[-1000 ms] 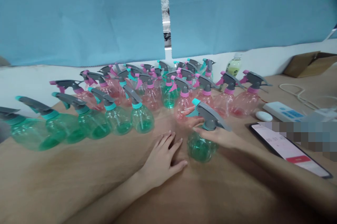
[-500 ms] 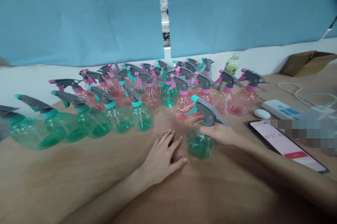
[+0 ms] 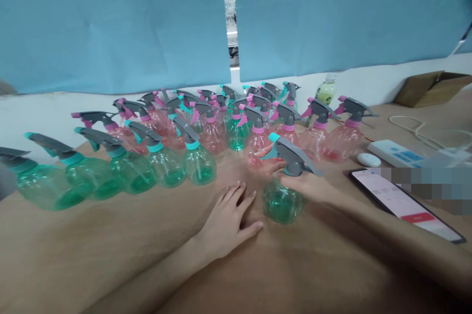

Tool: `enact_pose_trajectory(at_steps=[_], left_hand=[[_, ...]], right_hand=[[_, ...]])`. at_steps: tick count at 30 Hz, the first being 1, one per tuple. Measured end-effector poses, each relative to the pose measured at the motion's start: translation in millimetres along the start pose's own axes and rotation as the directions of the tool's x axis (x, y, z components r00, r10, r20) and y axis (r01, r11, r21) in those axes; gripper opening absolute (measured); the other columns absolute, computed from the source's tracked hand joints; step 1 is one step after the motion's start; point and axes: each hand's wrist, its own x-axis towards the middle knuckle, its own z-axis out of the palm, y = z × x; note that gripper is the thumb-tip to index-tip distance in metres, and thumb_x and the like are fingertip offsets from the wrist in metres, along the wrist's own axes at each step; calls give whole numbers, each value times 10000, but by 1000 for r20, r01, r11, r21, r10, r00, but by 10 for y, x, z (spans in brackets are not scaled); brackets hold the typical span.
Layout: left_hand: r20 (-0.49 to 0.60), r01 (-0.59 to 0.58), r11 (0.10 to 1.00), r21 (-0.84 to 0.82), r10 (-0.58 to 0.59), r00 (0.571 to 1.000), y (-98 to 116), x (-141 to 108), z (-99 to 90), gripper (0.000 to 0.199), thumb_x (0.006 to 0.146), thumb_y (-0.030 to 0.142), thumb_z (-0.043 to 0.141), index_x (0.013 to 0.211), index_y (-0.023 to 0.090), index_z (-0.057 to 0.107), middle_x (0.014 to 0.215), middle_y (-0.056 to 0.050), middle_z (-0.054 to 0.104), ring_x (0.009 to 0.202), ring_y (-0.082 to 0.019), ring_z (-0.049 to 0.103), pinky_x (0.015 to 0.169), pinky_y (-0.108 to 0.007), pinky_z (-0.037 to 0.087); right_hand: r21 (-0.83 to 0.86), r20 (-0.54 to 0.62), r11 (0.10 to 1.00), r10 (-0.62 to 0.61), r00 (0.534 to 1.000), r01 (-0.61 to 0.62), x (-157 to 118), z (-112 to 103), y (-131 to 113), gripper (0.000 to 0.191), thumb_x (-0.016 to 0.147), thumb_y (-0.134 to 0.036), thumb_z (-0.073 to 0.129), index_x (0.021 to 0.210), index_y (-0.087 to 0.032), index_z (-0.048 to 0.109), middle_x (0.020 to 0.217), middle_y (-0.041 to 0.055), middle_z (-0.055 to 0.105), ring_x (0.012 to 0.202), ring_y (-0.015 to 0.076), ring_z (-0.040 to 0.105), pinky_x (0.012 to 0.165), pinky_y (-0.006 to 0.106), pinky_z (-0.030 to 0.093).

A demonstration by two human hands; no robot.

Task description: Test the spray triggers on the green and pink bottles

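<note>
A green spray bottle with a grey and turquoise spray head stands upright on the wooden table. Around its neck, just under the head, my right hand is wrapped. To its left, my left hand lies flat on the table with fingers spread, holding nothing. A row of green spray bottles reaches from the middle to the far left. Pink spray bottles with pink-trimmed heads stand behind my right hand, and one green bottle is among them.
On the right are a phone, a white rounded object, a power strip and a pale cable. A drink bottle and an open cardboard box stand farther back. Blue cloth hangs behind the table.
</note>
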Motion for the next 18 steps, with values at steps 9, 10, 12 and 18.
enact_pose_trajectory(at_steps=[9, 10, 12, 18], left_hand=[[-14, 1, 1000, -6, -1, 1000, -3, 9, 7, 616, 864, 582, 371, 1338, 188, 360, 1417, -125, 284, 1302, -286, 215, 1027, -465, 214], [-17, 0, 1000, -7, 0, 1000, -4, 9, 10, 617, 863, 583, 373, 1339, 191, 359, 1419, -123, 280, 1302, -286, 218, 1027, -466, 215], [-17, 1, 1000, -6, -1, 1000, -2, 11, 11, 617, 862, 582, 378, 1340, 192, 358, 1422, -124, 273, 1300, -287, 223, 1028, -466, 214], [5, 2, 1000, 10, -2, 1000, 12, 27, -7, 622, 864, 571, 388, 1334, 164, 374, 1414, -139, 286, 1308, -282, 200, 1039, -453, 193]], right_hand=[[30, -1, 999, -25, 1000, 25, 4, -6, -48, 486, 674, -147, 501, 1128, -322, 480, 1099, -9, 604, 688, 174, 608, 610, 327, 517], [31, 1, 999, -23, 1000, 23, 7, -5, -45, 488, 677, -148, 500, 1132, -322, 478, 1110, -9, 600, 684, 172, 607, 601, 325, 516], [38, 3, 999, -35, 999, 35, 16, -5, -35, 495, 669, -136, 501, 1130, -317, 481, 1138, -13, 587, 668, 161, 603, 573, 311, 510], [-15, 17, 1000, -21, 1000, 21, 21, -14, -36, 443, 662, -138, 494, 1071, -307, 495, 991, -20, 631, 513, 133, 550, 462, 296, 459]])
